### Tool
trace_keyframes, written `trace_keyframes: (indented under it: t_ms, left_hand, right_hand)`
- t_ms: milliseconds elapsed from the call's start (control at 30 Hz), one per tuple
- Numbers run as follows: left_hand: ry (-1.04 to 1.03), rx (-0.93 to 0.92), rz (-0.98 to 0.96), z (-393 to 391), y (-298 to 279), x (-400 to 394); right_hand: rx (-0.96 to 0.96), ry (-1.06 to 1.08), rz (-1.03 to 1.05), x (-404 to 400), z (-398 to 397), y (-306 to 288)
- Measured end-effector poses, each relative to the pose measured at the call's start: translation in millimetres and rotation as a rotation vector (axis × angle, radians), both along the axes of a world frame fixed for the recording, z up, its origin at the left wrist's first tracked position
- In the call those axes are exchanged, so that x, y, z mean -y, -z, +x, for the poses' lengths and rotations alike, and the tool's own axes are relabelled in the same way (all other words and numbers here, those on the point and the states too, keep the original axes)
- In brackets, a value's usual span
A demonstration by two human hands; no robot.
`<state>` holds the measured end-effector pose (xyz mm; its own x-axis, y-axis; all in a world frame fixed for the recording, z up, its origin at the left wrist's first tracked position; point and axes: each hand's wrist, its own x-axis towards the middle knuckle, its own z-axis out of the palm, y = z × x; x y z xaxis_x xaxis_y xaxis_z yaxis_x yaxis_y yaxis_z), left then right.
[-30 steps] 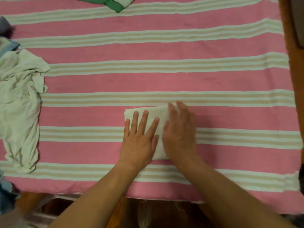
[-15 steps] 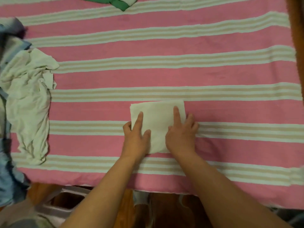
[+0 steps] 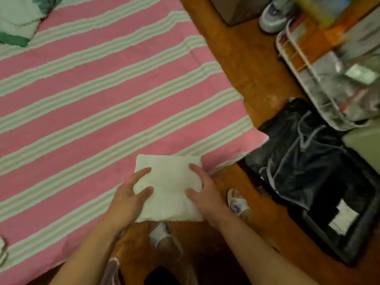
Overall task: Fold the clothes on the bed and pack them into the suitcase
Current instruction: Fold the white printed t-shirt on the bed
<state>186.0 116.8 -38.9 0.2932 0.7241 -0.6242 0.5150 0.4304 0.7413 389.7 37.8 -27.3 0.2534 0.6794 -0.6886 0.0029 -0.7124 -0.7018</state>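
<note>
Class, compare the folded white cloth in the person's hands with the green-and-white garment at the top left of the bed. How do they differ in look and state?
1. The folded white cloth is a neat flat rectangle; the green-and-white garment lies loose and unfolded.
2. The cloth is plain white; the garment is pale with green trim.
3. The left hand and right hand grip the cloth at the bed's near edge; nothing touches the garment, which is cut off by the frame.

Both are fabric.

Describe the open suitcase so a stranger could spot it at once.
Start at the pink striped bed and go past its right corner to the wooden floor. The suitcase lies open there below a white wire rack: black, grey-piped lining, white tag inside.
</note>
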Motion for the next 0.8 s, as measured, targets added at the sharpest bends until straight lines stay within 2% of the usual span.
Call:
trace_keyframes:
  t_ms: [200,400,500,667,800]
  left_hand:
    - [0.416,0.033,0.177,163,7,52]
    - [0.717,0.093,-0.018,318,21,149]
    - [0.788,0.059,-0.098,402,42,215]
    - [0.753,-0.034,-0.167,561,109,344]
    - [0.975,-0.145,-0.087,689,166,448]
  right_hand:
    - [0.229,0.313,-0.021,116,113,-17]
    - [0.233,0.603,-0.067,261,229,-7]
    - [0.2,0.668,-0.104,333,300,20]
    - [0.125,0.81,-0.108,460,441,99]
    - [0.1,0.934,-0.16,569,534,157]
